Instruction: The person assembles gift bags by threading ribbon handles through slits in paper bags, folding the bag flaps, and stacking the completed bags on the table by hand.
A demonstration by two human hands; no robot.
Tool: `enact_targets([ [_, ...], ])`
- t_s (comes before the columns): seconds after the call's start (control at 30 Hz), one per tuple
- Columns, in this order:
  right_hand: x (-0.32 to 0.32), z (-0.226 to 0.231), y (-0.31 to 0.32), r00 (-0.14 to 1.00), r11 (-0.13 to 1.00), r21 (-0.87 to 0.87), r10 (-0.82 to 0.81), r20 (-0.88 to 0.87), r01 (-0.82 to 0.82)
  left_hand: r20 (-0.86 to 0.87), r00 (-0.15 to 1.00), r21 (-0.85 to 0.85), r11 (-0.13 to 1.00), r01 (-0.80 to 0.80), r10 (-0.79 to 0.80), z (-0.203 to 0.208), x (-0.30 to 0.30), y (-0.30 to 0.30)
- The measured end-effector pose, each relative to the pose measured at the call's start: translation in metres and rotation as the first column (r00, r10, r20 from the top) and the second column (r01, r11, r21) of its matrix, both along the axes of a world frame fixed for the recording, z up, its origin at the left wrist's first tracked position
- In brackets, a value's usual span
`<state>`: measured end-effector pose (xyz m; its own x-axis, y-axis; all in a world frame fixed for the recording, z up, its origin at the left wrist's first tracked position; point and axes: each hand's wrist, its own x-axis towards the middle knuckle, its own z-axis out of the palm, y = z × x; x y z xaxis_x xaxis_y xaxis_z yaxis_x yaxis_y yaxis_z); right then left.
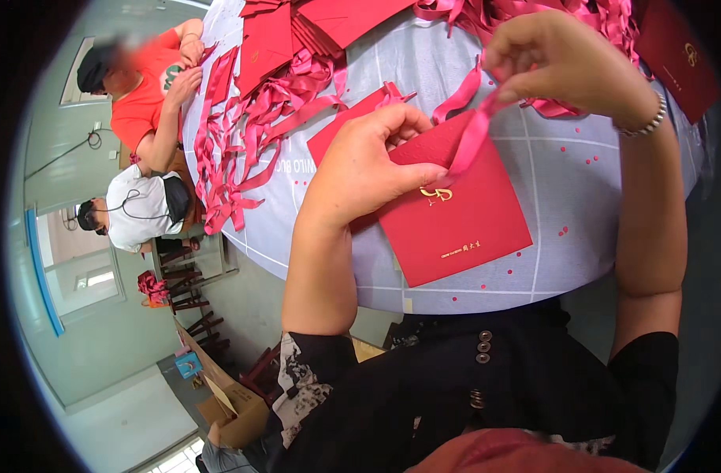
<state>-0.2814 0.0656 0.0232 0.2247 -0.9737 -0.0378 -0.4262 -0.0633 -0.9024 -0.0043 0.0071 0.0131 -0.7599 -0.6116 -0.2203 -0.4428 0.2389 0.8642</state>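
Observation:
A flat red paper gift bag (471,229) with a gold emblem lies slanted at the near edge of the table. My left hand (364,162) is closed on its upper left part, the thumb pressing at a pink-red satin ribbon (472,142) on the bag's face. The ribbon rises from the thumb to my right hand (561,67), where thumb and fingers pinch it above the bag's upper edge. Another red bag (323,146) lies partly hidden behind my left hand, with ribbon at its top.
Loose ribbons (258,142) lie heaped at the left, below stacked red bags (270,47). More ribbons (605,24) and a red bag (683,63) lie at the far right. Small red paper dots (564,231) dot the checked tablecloth (573,268). Two people (152,102) are beyond the table's left edge.

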Motion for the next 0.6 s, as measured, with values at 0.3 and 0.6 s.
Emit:
enact_targets([
  [0.3, 0.007, -0.015, -0.001, 0.937, 0.964, -0.084, -0.267, -0.225, 0.254, 0.081, 0.994, -0.201, 0.978, -0.055, 0.073, 0.000, 0.009, 0.006],
  [0.6, 0.051, -0.046, -0.002, 0.838, 0.888, -0.431, -0.354, -0.416, 0.162, 0.059, 0.995, -0.242, 0.968, -0.066, 0.083, -0.002, 0.013, 0.008],
])
